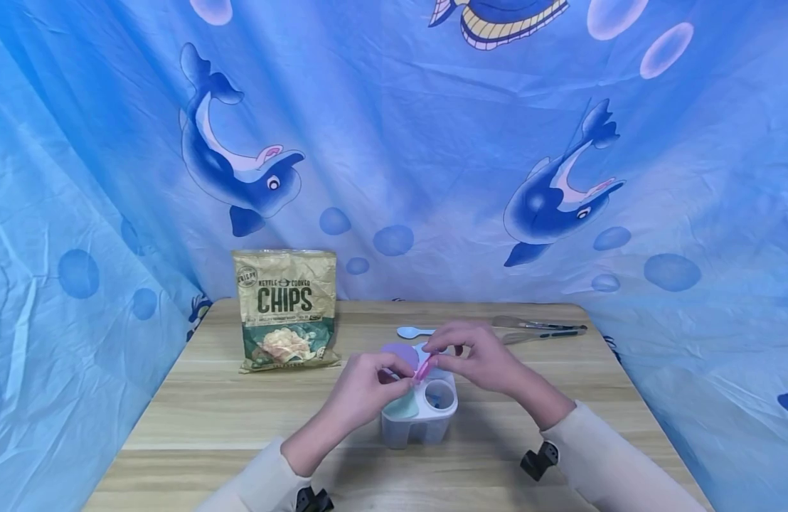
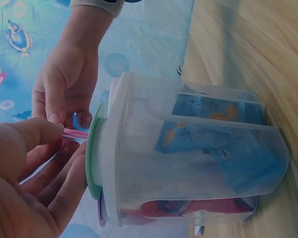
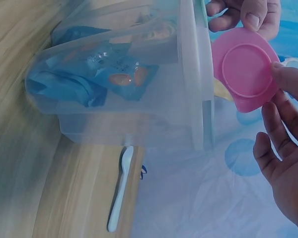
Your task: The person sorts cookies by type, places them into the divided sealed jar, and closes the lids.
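Observation:
Between both hands, a small pink round lid with a tab is held tilted over a clear plastic container with a white top. My left hand pinches one edge of the lid between thumb and fingers. The opposite edge is pinched by my right hand. One round opening of the container is uncovered at the front right. A mint green lid and a purple lid cover other openings. Through the wall, blue packets and red packets show inside.
A bag of kettle chips stands at the back left of the wooden table. Behind the container lies a light blue spoon. Slim dark-handled utensils lie at the back right. A blue dolphin-printed cloth hangs around the table.

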A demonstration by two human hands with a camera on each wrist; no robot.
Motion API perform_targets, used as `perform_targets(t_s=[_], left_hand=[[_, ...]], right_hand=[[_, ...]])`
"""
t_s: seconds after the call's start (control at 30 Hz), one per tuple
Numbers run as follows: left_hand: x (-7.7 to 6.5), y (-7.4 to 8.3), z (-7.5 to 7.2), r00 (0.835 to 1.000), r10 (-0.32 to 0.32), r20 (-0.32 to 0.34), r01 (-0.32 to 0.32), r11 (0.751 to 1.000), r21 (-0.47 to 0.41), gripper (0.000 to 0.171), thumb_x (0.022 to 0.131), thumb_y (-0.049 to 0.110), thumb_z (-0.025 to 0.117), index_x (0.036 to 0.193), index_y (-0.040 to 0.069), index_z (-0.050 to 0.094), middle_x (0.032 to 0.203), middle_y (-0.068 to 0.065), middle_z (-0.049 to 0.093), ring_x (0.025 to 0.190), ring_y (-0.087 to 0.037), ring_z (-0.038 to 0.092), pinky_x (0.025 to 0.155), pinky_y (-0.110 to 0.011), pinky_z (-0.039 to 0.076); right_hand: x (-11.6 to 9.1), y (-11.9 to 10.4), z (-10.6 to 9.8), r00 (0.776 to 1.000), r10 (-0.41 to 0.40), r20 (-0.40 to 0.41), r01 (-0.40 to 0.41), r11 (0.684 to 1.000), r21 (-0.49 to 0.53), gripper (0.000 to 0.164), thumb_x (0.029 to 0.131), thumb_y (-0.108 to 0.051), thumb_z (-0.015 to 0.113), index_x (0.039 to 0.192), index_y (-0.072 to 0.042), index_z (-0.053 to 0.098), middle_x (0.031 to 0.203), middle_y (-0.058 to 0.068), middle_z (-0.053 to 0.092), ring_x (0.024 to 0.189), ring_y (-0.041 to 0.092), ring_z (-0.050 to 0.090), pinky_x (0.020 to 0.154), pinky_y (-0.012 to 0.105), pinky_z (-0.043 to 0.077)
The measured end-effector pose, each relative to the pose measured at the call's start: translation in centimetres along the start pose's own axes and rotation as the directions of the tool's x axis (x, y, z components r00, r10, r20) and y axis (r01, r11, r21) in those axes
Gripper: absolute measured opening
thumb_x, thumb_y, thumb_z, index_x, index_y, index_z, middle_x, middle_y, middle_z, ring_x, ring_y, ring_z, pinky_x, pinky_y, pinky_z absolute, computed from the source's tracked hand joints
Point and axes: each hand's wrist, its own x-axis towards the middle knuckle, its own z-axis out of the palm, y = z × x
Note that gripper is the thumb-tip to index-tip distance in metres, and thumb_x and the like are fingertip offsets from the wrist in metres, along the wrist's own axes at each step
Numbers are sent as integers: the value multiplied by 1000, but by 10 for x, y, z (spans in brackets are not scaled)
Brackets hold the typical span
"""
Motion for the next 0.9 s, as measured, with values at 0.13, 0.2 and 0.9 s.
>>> perform_targets(t_s=[0.13, 0.2, 0.9], left_hand=[[-1, -3, -4, 999, -8, -41, 7, 1000, -18, 11, 87, 14, 79, 98, 13, 79, 95, 3, 77, 82, -9, 71, 74, -24, 60], [-1, -7, -8, 997, -8, -77, 7, 1000, -15, 17, 86, 15, 80, 103, 13, 78, 99, 3, 76, 88, -12, 70, 79, -29, 60], [-15, -60, -20, 983, -114, 142, 114, 993, 10, 104, 82, 46, 83, 161, 9, 26, 163, -16, 36, 145, -39, 42, 117, -61, 35]], right_hand=[[-2, -4, -3, 999, 19, 34, -17, 999, -34, 15, 93, -20, 77, 105, -28, 80, 102, -13, 73, 90, 9, 65, 66, 27, 52], [-5, -5, -5, 999, 29, 45, -27, 999, -42, 13, 93, -20, 77, 103, -27, 80, 102, -13, 72, 92, 8, 65, 69, 28, 54], [-62, 1, 11, 997, -80, -3, 80, 994, -70, 15, 84, -15, 84, 97, -23, 82, 109, -1, 72, 103, 20, 67, 85, 28, 57]])
